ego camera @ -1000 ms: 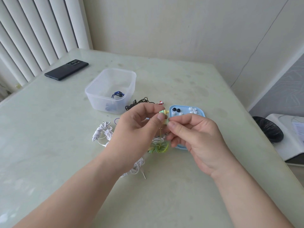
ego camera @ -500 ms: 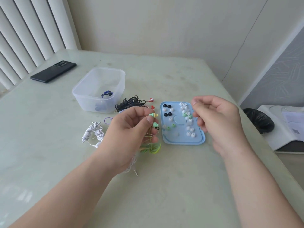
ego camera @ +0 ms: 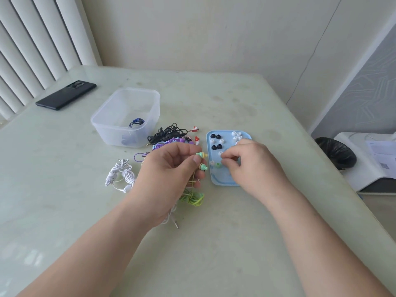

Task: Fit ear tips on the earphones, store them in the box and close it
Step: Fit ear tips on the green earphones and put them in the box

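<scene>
Holding the green earphones (ego camera: pixel 201 160) just left of centre in the frame, the left hand (ego camera: pixel 169 176) is curled closed around their cable, with the 2 earbuds poking out past the thumb and forefinger toward the right. The looped green cable (ego camera: pixel 194 198) hangs below the hand and rests on the table (ego camera: pixel 214 243).

The right hand (ego camera: pixel 250 166) sits just right of centre, over the blue lid (ego camera: pixel 214 181), which lies flat and holds loose ear tips. Its thumb and forefinger are pinched together low over the lid's middle, the other fingers folded; whether a tip is caught between them cannot be told. 4 black ear tips (ego camera: pixel 215 141) lie in the lid's upper left part, white ear tips (ego camera: pixel 235 135) near its top edge, and 1 green ear tip (ego camera: pixel 218 165) just left of the pinching fingers.

The clear box (ego camera: pixel 126 116) stands open in the upper left of centre, with a blue earphone bundle (ego camera: pixel 136 122) inside. Between the box and the lid lie black earphones (ego camera: pixel 167 133), purple earphones (ego camera: pixel 169 143) and red-and-white earbuds (ego camera: pixel 195 133), bunched together. White earphones (ego camera: pixel 120 175) lie coiled to the left of the left hand. A dark phone (ego camera: pixel 66 94) rests at the upper left, near the white blinds (ego camera: pixel 32 39).
</scene>
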`<action>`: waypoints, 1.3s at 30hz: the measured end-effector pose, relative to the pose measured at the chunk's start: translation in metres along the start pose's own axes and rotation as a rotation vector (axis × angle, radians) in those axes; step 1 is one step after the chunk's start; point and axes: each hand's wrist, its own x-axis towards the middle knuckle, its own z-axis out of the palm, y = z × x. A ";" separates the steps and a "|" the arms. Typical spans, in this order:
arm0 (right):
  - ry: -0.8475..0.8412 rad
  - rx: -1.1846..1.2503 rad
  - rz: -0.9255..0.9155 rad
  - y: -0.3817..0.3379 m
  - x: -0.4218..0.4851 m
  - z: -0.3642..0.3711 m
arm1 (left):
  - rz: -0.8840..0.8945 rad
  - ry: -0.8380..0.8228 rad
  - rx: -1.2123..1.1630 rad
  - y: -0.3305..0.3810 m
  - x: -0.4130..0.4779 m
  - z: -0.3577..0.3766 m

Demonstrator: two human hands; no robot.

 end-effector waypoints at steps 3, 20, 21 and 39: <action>0.000 -0.062 0.005 -0.003 0.002 0.001 | -0.004 0.000 -0.006 0.000 0.000 0.000; -0.165 1.366 0.337 -0.045 -0.013 -0.020 | 0.120 -0.007 -0.054 0.007 -0.003 0.000; -0.179 1.380 0.333 -0.046 -0.013 -0.020 | 0.126 -0.007 -0.053 0.007 -0.003 0.000; -0.213 1.436 0.326 -0.047 -0.014 -0.012 | 0.137 -0.001 -0.043 0.005 -0.001 -0.002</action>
